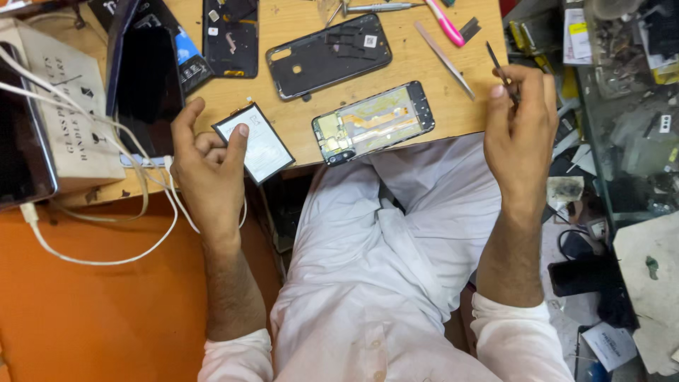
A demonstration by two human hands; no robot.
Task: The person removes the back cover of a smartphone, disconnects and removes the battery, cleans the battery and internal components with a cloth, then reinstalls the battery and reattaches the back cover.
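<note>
My left hand (206,161) holds a flat phone battery (256,145) by its near edge, fingers curled around it, over the front edge of the wooden bench (453,106). Just to its right, an opened phone frame (373,122) with exposed circuit boards lies on the bench. Behind that frame rests a black phone back cover (329,55). My right hand (521,134) is raised at the bench's right corner and pinches thin dark tweezers (499,67) that point up and away. My lap in white cloth (382,262) fills the space below.
A dark tablet (145,74) and another opened phone (230,35) lie at the back left. A cardboard box (67,106) with white cables (106,233) stands at the left. A pink tool (445,22) and a flat spudger (444,60) rest at the back right. A cluttered glass shelf (629,92) stands on the right.
</note>
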